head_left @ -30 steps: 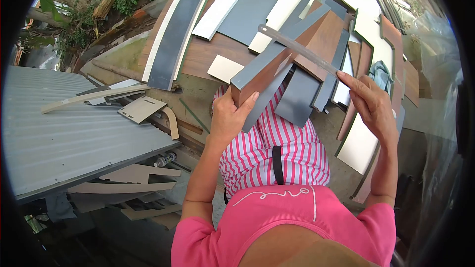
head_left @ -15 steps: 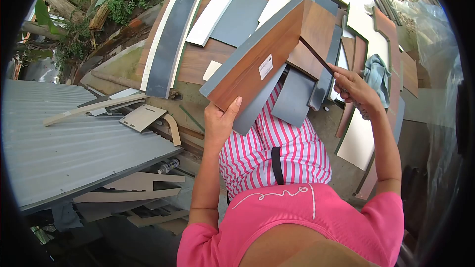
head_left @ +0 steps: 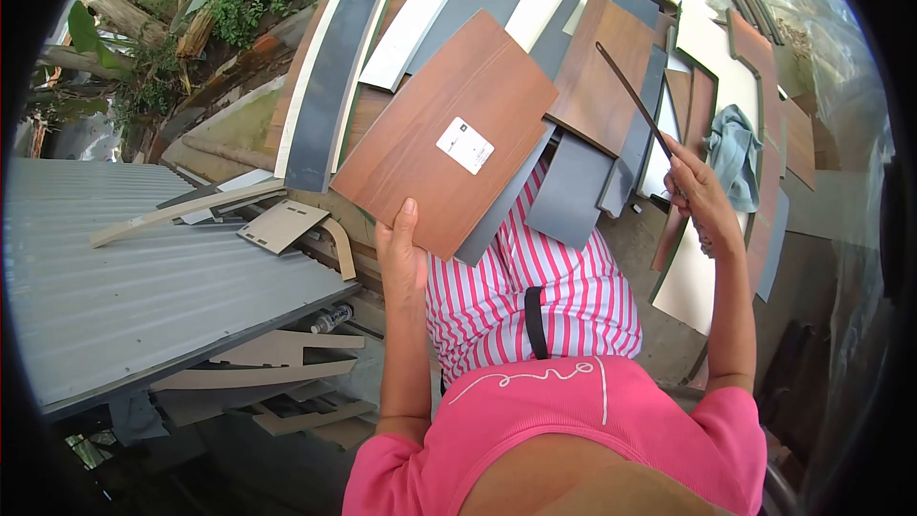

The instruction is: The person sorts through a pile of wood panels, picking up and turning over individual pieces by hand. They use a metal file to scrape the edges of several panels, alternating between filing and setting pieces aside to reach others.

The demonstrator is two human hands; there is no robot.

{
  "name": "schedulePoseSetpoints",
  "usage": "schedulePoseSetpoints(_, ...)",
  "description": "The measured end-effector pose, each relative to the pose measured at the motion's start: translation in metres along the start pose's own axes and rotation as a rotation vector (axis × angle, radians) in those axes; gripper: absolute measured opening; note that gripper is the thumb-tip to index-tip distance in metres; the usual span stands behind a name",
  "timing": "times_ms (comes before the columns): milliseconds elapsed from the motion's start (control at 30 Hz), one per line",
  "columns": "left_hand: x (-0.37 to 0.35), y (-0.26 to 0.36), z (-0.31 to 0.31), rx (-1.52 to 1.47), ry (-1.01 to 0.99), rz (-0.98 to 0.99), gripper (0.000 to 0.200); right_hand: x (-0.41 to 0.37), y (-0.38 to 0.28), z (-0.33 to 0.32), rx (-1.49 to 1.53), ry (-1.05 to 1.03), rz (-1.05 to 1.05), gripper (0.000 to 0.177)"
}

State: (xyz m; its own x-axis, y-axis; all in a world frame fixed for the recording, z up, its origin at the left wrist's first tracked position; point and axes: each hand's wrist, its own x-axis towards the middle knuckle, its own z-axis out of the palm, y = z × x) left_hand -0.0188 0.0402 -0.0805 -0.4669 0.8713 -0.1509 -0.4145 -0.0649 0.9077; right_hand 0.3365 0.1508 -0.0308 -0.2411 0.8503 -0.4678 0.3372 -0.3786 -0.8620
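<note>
My left hand (head_left: 403,247) grips the lower edge of a brown wood-grain board (head_left: 420,119), thumb on its face and fingers behind. A white printed label (head_left: 465,145) is stuck on that face. My right hand (head_left: 702,193) is closed round the lower end of a long, thin, dark blade (head_left: 630,91) with a rounded tip. The blade points up and left, apart from the held board. Grey panels (head_left: 570,189) rest about my legs, and another brown board (head_left: 604,72) lies beyond them, under the blade.
White and dark strips (head_left: 334,76) lie across stacked boards ahead. A blue-grey cloth (head_left: 734,158) hangs over panels at the right. Corrugated metal sheeting (head_left: 143,268) spreads at the left, with board offcuts (head_left: 282,226) and a plastic bottle (head_left: 331,317) near its edge.
The brown board has turned from a steep tilt so its broad labelled face shows more fully. My right hand has moved slightly right and down, and the blade has come away from the board.
</note>
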Motion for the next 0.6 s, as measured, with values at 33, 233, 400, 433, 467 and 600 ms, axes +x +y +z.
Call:
schedulePoseSetpoints(33,0.002,0.002,-0.002,-0.128,0.038,-0.052,0.047,-0.002,0.005,-0.003,0.045,0.053,-0.03,0.045)
schedulePoseSetpoints(233,0.041,0.003,0.009,-0.356,0.094,-0.114,0.057,-0.012,0.025,-0.003,0.175,0.148,-0.08,0.047)
schedulePoseSetpoints(400,0.123,-0.021,0.038,-0.295,-0.054,-0.019,0.056,-0.018,0.02,0.009,0.168,0.18,-0.093,0.045)
schedulePoseSetpoints(433,0.14,-0.029,0.039,-0.311,-0.107,-0.029,0.056,-0.019,0.018,0.011,0.176,0.193,-0.087,0.046)
schedulePoseSetpoints(467,0.151,-0.039,0.041,-0.317,-0.102,-0.022,0.056,-0.022,0.019,0.012,0.169,0.187,-0.093,0.046)
schedulePoseSetpoints(600,0.176,-0.066,0.059,-0.38,-0.112,-0.167,0.054,-0.028,0.02,0.013,0.225,0.209,-0.086,0.048)
